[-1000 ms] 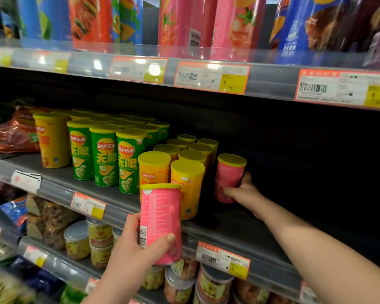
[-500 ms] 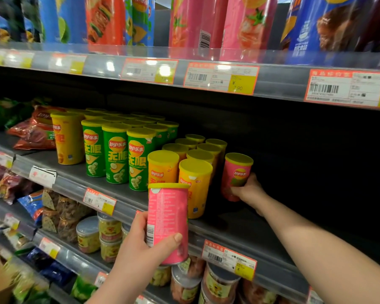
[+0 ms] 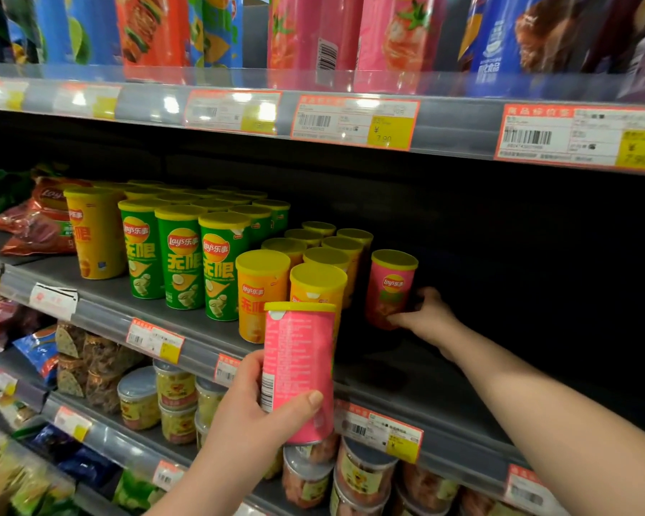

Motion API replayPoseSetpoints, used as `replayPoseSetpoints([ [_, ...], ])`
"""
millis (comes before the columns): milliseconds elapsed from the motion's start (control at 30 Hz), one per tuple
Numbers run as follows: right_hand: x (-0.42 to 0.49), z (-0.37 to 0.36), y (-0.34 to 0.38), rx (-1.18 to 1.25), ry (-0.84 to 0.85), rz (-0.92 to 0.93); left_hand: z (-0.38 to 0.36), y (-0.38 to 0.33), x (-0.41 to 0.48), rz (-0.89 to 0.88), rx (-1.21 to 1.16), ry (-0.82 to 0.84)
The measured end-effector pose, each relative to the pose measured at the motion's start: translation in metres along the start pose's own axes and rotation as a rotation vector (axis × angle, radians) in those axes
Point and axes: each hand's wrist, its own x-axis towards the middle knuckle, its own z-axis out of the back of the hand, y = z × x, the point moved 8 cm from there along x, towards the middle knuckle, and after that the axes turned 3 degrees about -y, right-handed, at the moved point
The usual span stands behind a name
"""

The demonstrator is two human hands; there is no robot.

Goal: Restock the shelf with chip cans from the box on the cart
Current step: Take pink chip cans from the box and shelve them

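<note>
Pink chip can (image 3: 298,366) upright in left hand (image 3: 252,418), fingers wrapped round it, before the shelf edge. Right hand (image 3: 427,318), arm outstretched, grips second pink can (image 3: 390,288) standing on dark shelf (image 3: 417,381) beside orange cans (image 3: 265,292).

The right hand (image 3: 425,318) has its fingertips hidden behind the far pink can (image 3: 390,288) on the shelf (image 3: 406,370). The left hand (image 3: 254,415) has its fingers hidden behind the near pink can (image 3: 298,366). The top edge cuts off the tall cans (image 3: 313,35) above. Print on the price labels (image 3: 354,121) is too blurred to read.
</note>
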Motion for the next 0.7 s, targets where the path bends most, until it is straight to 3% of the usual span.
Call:
replayPoseSetpoints([
  [133,-0.024,0.014,0.012,-0.025,0.048,0.127,-0.027,-0.004,0.002,-0.032,-0.017,0.070],
  [300,-0.088,0.011,0.028,0.304,0.613,0.216,-0.067,-0.011,0.007,-0.085,0.004,0.194],
  [367,-0.111,0.011,0.032,0.400,0.768,0.216,-0.081,-0.015,0.011,-0.121,0.011,0.223],
  [433,-0.120,0.013,0.032,0.403,0.750,0.218,-0.094,-0.019,0.017,-0.179,0.034,0.230],
  [567,-0.110,0.032,0.025,0.434,0.531,0.214,-0.117,-0.023,0.027,-0.249,0.152,0.274],
  [700,-0.082,0.055,0.012,0.412,0.318,0.171,-0.118,-0.020,0.033,-0.401,0.617,0.258],
])
